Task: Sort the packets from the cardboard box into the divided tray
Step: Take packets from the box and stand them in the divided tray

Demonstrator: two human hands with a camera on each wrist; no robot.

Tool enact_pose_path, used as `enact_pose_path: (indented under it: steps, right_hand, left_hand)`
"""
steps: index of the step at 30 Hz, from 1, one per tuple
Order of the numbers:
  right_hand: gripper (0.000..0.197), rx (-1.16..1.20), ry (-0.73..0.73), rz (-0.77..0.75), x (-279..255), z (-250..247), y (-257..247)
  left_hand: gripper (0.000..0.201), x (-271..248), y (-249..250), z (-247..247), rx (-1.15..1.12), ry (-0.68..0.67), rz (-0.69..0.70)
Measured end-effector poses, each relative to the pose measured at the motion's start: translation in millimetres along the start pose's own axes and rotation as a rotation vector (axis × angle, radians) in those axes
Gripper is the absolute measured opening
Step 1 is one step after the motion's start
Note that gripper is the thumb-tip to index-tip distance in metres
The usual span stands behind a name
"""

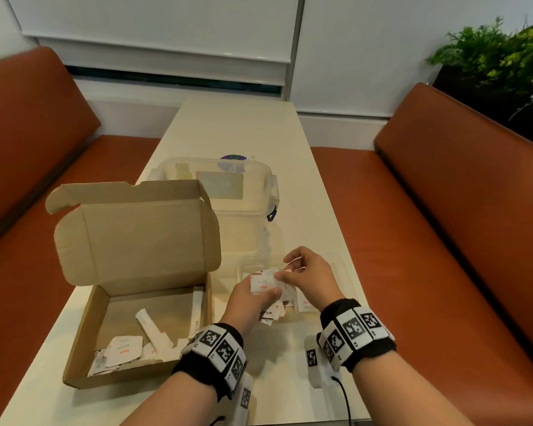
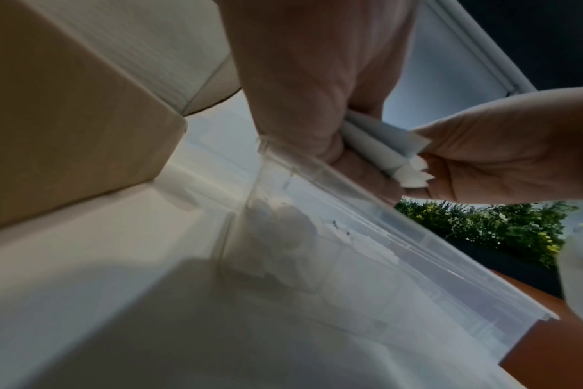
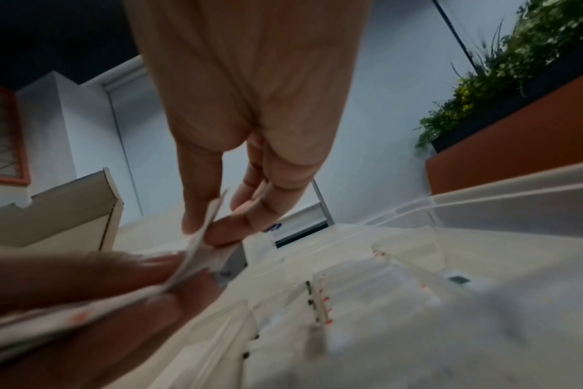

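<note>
Over the clear divided tray, at the near right part of the cream table, a small stack of white packets is being held between both hands. The stack is gripped by the left hand with the thumb curled on top and the fingers underneath, which shows up pretty clearly in the left wrist view, where the packet edges are fanned out. One packet at the top of the stack is pinched by the right hand between thumb and forefinger, with the other fingers loosely curled above it. More packets are seen lying in the tray compartments below the hands, some with red print, though exactly which compartment holds what can't be made out. To the left, the cardboard box is sat open with its lid stood up, and a scatter of packets plus a long stick sachet is left on its floor. Behind the tray, a clear plastic tub is parked. Orange bench seats are set on either side, with a green plant at far right.
</note>
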State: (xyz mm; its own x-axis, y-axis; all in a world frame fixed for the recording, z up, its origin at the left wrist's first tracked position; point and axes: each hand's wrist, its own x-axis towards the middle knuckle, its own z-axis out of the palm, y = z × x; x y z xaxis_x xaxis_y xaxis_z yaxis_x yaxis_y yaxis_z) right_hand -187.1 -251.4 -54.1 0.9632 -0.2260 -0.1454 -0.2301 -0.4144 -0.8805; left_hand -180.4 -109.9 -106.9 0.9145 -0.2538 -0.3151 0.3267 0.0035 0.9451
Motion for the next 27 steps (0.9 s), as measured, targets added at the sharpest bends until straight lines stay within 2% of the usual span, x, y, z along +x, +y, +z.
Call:
enact_pose_path:
  steps: [5, 10, 13, 16, 20, 22, 27]
  right_hand:
    - [0.033, 0.082, 0.048, 0.049, -12, 2, 13]
    - [0.024, 0.181, 0.047, 0.088, -19, 1, 21]
    - [0.015, 0.034, 0.058, 0.027, -11, -11, 20]
    - [0.008, -0.276, 0.061, -0.027, -2, -32, 22]
    - [0.005, -0.603, -0.067, 0.027, 4, -40, 32]
    - [0.006, -0.679, -0.117, 0.022, 6, -34, 38]
    - [0.01, -0.737, -0.121, 0.011, 8, -23, 52]
  left_hand:
    - [0.027, 1, 0, 2, -0.004, 0.033, 0.006]
    - [0.029, 3, -2, 2, -0.024, 0.04, -0.001]
    - [0.027, 4, -3, 2, -0.018, 0.041, -0.011]
    - [0.018, 4, -3, 1, -0.032, 0.027, -0.023]
    - [0.018, 2, -2, 2, -0.116, -0.001, -0.032]
    - [0.017, 0, 0, 1, -0.157, -0.016, -0.044]
    - [0.015, -5, 4, 1, -0.192, -0.026, -0.04]
